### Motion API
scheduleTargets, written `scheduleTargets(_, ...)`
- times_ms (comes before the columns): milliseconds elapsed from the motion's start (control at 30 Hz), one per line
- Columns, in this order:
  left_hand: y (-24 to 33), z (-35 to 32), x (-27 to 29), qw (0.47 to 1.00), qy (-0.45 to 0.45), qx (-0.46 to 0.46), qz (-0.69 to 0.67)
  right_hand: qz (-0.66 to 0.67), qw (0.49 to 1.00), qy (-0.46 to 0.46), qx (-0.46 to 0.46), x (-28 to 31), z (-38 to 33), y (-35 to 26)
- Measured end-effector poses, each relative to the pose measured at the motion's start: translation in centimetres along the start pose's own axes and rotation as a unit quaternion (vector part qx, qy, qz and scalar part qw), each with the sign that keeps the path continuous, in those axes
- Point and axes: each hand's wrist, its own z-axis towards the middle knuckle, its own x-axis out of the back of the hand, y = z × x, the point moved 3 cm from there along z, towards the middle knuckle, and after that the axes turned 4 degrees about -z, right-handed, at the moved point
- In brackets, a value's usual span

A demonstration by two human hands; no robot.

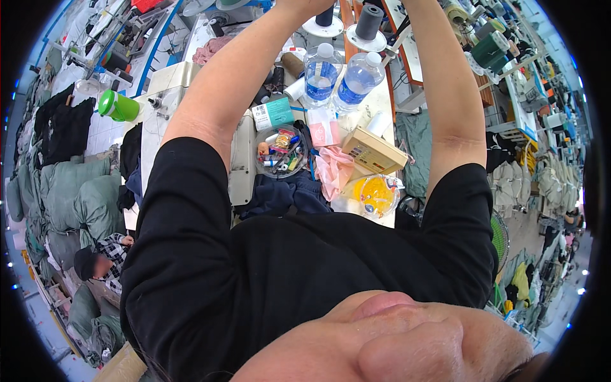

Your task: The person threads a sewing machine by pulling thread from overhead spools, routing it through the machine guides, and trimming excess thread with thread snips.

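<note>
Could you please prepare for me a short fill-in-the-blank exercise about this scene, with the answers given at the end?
1. Both arms reach toward the picture's ____ edge.
2. The grey spool stands to the ____ of the darker spool.
3. The two bottles have caps coloured ____.
4. The lidded bucket at the picture's left is coloured ____.

Missing words: top; right; white; green.

The pale tabletop (pixel 384 102) is crowded from edge to edge. Two clear water bottles with blue labels, one (pixel 320 86) just beside the other (pixel 356 86), stand near a teal-and-white box (pixel 273 114). I see a round clear tub (pixel 259 164) full of small odds and ends, bunched navy fabric (pixel 286 195), crumpled pink material (pixel 334 169), a beige button-panel box (pixel 372 151) and something round and yellow (pixel 375 194).
</note>
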Motion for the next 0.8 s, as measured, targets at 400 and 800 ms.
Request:
scheduleTargets(400, 0.6, 0.8, 0.1, 0.999, 0.012, -0.04, -0.014, 0.045, 0.998, -0.032, 0.0, -0.3, -0.6, 0.1)
scheduleTargets(800, 1.0, 0.0, -5.0, 0.738, -0.082, 0.199, -0.639, 0.219, 0.97, -0.073, -0.083, 1.5, -1.7, 2.8)
